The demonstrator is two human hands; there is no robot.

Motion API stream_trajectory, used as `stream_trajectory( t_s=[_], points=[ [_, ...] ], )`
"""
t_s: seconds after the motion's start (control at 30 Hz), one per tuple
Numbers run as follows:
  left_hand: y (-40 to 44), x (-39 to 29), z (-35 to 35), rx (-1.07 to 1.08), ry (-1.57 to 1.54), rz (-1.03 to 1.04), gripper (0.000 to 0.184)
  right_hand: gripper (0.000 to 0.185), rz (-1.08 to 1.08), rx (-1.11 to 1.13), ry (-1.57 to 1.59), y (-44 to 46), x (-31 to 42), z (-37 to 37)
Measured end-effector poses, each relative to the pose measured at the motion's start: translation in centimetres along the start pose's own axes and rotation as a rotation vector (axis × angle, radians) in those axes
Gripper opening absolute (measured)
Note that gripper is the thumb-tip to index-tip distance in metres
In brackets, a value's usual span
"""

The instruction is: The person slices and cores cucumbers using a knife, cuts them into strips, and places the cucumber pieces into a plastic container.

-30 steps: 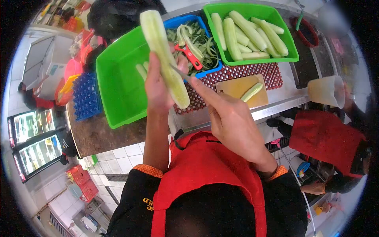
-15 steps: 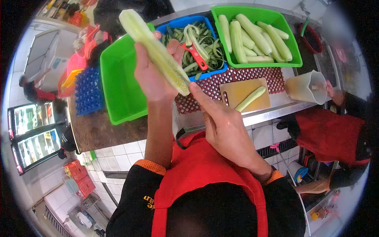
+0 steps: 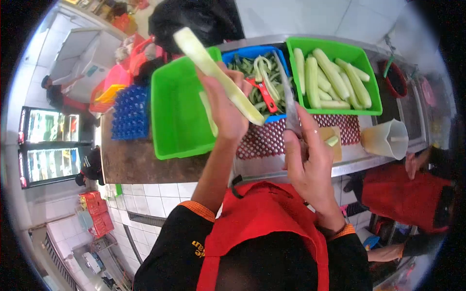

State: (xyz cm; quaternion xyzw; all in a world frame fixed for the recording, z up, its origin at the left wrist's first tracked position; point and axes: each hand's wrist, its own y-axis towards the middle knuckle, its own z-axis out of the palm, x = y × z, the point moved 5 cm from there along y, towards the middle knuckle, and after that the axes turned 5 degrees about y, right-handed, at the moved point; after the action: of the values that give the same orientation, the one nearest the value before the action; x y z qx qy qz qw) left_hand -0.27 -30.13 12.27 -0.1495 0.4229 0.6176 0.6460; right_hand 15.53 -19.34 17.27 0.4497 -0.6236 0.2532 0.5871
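My left hand (image 3: 225,104) holds a pale, peeled cucumber piece (image 3: 213,72), tilted over the right edge of the left green tub (image 3: 177,111). In my right hand (image 3: 308,160) is a knife (image 3: 290,99), its blade pointing up and apart from the cucumber. Behind the hands, a blue tray (image 3: 247,51) holds green peelings and a red peeler (image 3: 264,94). Several peeled cucumbers (image 3: 332,77) fill the right green tub (image 3: 376,104). The cutting board (image 3: 335,154), partly hidden by my right hand, bears another cucumber piece (image 3: 332,141).
A red perforated mat (image 3: 259,142) lies under the work area. To the right stand a translucent jug (image 3: 386,139) and a person in a red apron (image 3: 405,196). Blue egg trays (image 3: 130,112) are at the left, and a black bag (image 3: 194,22) is behind.
The knife has left the cucumber and turned upward in my right hand. My left hand has tilted the cucumber, showing a narrower side. The view has shifted, and the co-worker's hand is off the jug.
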Motion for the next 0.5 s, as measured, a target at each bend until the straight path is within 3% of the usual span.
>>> stream_trajectory(
  t_s=[0.07, 0.17, 0.2, 0.27, 0.4, 0.5],
  points=[
    [-0.3, -0.4, 1.0, 0.015, 0.094, 0.045, 0.049, 0.04, -0.165, 0.162, -0.045, 1.5, 1.4, 1.5],
    [-0.8, -1.7, 1.9, -0.092, 0.421, 0.071, 0.087, 0.043, -0.373, 0.126, -0.07, 3.5, 3.3, 3.1],
    [-0.8, -2.0, 1.7, -0.095, 0.421, 0.081, 0.087, 0.044, -0.479, 0.111, -0.069, 3.7, 4.1, 3.3],
    [-0.9, -2.5, 1.8, -0.02, 0.557, 0.135, 0.087, 0.046, -0.471, 0.164, -0.06, 4.0, 5.1, 3.6],
    [-1.3, -2.6, 1.4, -0.094, 0.562, 0.043, 0.084, 0.048, -0.429, 0.241, -0.124, 4.1, 5.4, 3.9],
    [-1.0, -2.8, 1.4, -0.063, 0.64, 0.104, 0.082, 0.049, -0.393, 0.268, -0.164, 4.1, 5.8, 3.5]
  ],
)
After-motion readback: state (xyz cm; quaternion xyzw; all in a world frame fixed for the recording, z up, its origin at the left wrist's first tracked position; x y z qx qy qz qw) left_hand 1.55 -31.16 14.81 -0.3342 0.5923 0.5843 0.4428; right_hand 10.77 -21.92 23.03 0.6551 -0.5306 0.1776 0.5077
